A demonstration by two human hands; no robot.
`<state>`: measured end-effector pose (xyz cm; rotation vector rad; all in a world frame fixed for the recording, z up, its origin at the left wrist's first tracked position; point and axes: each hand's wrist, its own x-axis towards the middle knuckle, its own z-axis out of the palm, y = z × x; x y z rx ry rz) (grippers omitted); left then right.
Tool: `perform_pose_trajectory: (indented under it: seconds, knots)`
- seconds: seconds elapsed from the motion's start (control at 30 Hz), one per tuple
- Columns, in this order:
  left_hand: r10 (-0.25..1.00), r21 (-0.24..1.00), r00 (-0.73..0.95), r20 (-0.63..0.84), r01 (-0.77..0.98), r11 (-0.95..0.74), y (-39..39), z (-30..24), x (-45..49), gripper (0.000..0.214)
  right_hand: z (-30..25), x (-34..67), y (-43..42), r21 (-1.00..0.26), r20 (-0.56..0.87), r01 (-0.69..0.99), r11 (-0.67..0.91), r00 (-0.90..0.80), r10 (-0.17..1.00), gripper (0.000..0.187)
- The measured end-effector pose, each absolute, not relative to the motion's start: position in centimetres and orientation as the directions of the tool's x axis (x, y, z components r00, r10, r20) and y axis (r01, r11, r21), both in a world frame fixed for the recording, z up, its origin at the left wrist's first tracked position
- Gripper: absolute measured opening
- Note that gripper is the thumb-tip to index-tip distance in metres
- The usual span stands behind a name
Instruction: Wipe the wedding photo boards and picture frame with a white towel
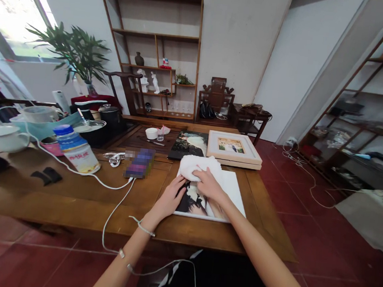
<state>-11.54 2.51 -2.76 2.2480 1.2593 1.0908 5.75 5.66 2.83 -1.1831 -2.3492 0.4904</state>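
A photo panel or album (pixel 235 196) with a white right part lies flat at the table's near edge. On its far part rests a bunched white cloth (pixel 196 162). My right hand (pixel 210 182) has its fingers closed on the near side of this cloth. My left hand (pixel 174 194) lies along the panel's left edge with fingers stretched out, their tips close to the cloth. Part of a picture shows between my hands; the cloth hides its upper part.
Behind the panel lie a dark photo print (pixel 188 144) and a light-framed photo (pixel 235 150). To the left are a phone (pixel 139 163) on a white cable, a blue-capped bottle (pixel 77 150), a white mug (pixel 3 136) and a small white cup (pixel 151 133). The cable runs near my left arm.
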Motion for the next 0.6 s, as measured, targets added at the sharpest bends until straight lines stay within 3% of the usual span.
perform_pose_trajectory:
  seconds: [0.33,0.6]
  knots:
    - [0.819,0.606,0.301,0.488,0.558,-0.566,2.8,-3.5,-11.5,0.038,1.5,16.2,3.5,-0.404,0.271,0.819,0.409,-0.319,0.908,0.048]
    - [0.828,0.613,0.275,0.489,0.567,-0.550,3.1,-3.7,-11.4,0.038,2.6,15.4,-7.5,-0.383,0.110,0.807,0.449,-0.443,0.890,0.044]
